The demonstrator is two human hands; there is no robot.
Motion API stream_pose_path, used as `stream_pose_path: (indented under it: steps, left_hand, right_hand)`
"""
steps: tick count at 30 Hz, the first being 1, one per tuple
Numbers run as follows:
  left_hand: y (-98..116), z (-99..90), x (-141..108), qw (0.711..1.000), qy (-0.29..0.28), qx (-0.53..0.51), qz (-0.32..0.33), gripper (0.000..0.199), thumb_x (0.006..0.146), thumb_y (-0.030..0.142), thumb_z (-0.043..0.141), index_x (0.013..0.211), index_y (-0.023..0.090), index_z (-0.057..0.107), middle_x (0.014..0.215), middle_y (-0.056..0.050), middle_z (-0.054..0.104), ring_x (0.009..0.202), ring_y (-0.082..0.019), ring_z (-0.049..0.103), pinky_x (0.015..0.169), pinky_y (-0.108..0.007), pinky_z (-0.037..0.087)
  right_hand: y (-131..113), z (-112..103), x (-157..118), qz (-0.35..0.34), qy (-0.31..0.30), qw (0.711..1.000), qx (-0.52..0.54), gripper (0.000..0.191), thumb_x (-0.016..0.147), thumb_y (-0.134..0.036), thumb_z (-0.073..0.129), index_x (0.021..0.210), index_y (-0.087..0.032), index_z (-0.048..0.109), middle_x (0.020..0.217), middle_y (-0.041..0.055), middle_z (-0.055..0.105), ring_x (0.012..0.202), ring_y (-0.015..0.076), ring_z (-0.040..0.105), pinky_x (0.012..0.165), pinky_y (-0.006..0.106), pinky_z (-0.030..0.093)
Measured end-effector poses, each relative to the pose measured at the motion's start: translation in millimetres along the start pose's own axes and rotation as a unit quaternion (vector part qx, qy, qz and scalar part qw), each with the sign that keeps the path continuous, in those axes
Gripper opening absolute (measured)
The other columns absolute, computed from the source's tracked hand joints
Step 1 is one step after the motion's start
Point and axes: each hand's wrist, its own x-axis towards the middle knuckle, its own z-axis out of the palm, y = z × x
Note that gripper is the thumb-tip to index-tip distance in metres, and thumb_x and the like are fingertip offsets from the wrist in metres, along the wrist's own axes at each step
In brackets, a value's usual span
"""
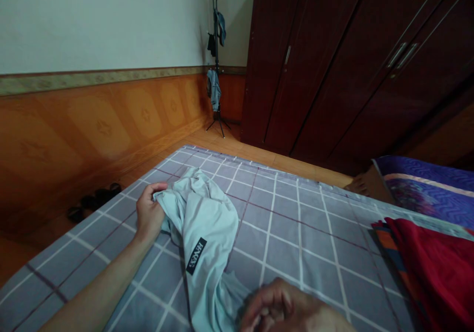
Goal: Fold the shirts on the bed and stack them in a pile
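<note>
A pale grey-green shirt (211, 218) lies bunched and partly lifted on the checked bedsheet, with a black lettered patch facing up. My left hand (151, 208) grips a fold at the shirt's upper left end between thumb and fingers. Close to the lower right of the shirt is my right hand (276, 307), its fingers curled in and slightly blurred. Whether any cloth is caught in those fingers is hidden from me. The lower end of the shirt runs out of the frame.
Red folded cloth (437, 268) lies at the bed's right side on the checked sheet (296, 228). Beyond are a purple patterned mattress (433, 186), a dark red wardrobe (333, 75) and a coat stand (217, 60). Dark footwear (94, 201) sits on the floor at left.
</note>
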Motion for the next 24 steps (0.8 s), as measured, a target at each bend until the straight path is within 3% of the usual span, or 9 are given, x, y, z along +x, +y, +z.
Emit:
stream_pose_path:
  steps: [2,4,8,10,12,15,19,21,24]
  left_hand:
    - [9.9,0.3,-7.4,0.997,0.013,0.01,0.075,0.023,0.068,0.02,0.056,0.091,0.018,0.06,0.099,-0.005,0.063,0.095,-0.022,0.059,0.087,-0.035,0.046]
    - [24.7,1.1,-22.3,0.978,-0.043,0.022,0.201,0.022,0.073,0.014,0.05,0.092,0.019,0.06,0.107,-0.006,0.061,0.105,-0.022,0.055,0.095,-0.038,0.042]
    - [49.7,3.7,-55.9,0.872,-0.347,0.094,0.332,0.033,0.079,0.021,0.053,0.112,0.02,0.057,0.117,-0.008,0.06,0.116,-0.025,0.05,0.105,-0.044,0.033]
    - [54.1,7.0,-67.4,0.812,-0.463,0.147,0.323,0.056,0.074,0.035,0.064,0.126,0.019,0.049,0.129,-0.012,0.053,0.123,-0.03,0.045,0.109,-0.05,0.027]
    - [53.7,12.2,-73.3,0.791,-0.494,0.188,0.308,0.059,0.072,0.04,0.068,0.123,0.019,0.05,0.135,-0.013,0.048,0.127,-0.033,0.039,0.109,-0.053,0.025]
    - [50.9,21.3,-74.0,0.806,-0.471,0.206,0.293,0.012,0.085,0.024,0.052,0.093,0.018,0.059,0.127,-0.01,0.054,0.124,-0.028,0.042,0.107,-0.047,0.029]
    - [61.0,25.0,-79.4,0.84,-0.451,0.159,0.255,0.018,0.091,0.02,0.038,0.081,0.018,0.052,0.104,-0.009,0.062,0.106,-0.023,0.053,0.094,-0.038,0.04]
    - [74.1,19.7,-93.4,0.835,-0.499,0.115,0.2,0.022,0.094,0.028,0.036,0.079,0.019,0.049,0.083,-0.004,0.061,0.082,-0.017,0.056,0.076,-0.029,0.044]
    - [95.1,7.2,-125.7,0.723,-0.672,-0.014,0.159,0.029,0.094,0.04,0.035,0.076,0.021,0.049,0.065,0.002,0.053,0.058,-0.012,0.052,0.054,-0.021,0.04]
  right_hand:
    - [-8.0,-0.6,3.9,-0.034,0.038,0.997,0.057,0.04,0.071,-0.037,0.075,0.104,-0.015,0.069,0.094,0.0092,0.07,0.078,0.013,0.064,0.069,0.022,0.048]
    - [-14.3,-1.1,6.6,-0.075,0.066,0.991,0.087,0.035,0.074,-0.033,0.073,0.102,-0.013,0.069,0.094,0.0115,0.071,0.079,0.0143,0.065,0.069,0.024,0.05]
    - [-21.2,0.6,8.4,-0.106,0.141,0.979,0.103,0.025,0.079,-0.028,0.069,0.1,-0.015,0.069,0.094,0.0113,0.071,0.083,0.0164,0.066,0.071,0.027,0.049]
    - [-23.0,1.7,8.4,-0.117,0.167,0.972,0.115,0.024,0.079,-0.026,0.069,0.101,-0.017,0.069,0.096,0.0105,0.071,0.087,0.0174,0.065,0.073,0.028,0.049]
    - [-23.7,2.1,9.0,-0.125,0.186,0.966,0.126,0.026,0.077,-0.025,0.07,0.102,-0.017,0.069,0.098,0.0107,0.071,0.088,0.0183,0.065,0.074,0.03,0.048]
    - [-23.4,1.1,11.2,-0.138,0.232,0.953,0.137,0.031,0.074,-0.026,0.072,0.103,-0.017,0.068,0.1,0.0113,0.07,0.088,0.0192,0.065,0.074,0.031,0.048]
    - [-23.6,-1.8,13.8,-0.16,0.329,0.92,0.144,0.038,0.07,-0.027,0.076,0.106,-0.019,0.066,0.102,0.0106,0.069,0.087,0.02,0.065,0.073,0.032,0.049]
    - [-24.9,-4.3,13.8,-0.172,0.369,0.902,0.141,0.041,0.069,-0.028,0.076,0.108,-0.02,0.065,0.105,0.0106,0.068,0.087,0.0201,0.065,0.073,0.033,0.049]
    - [-26.2,-9.4,12.5,-0.187,0.411,0.882,0.133,0.042,0.069,-0.031,0.076,0.108,-0.02,0.064,0.107,0.0109,0.067,0.086,0.0198,0.065,0.072,0.033,0.05]
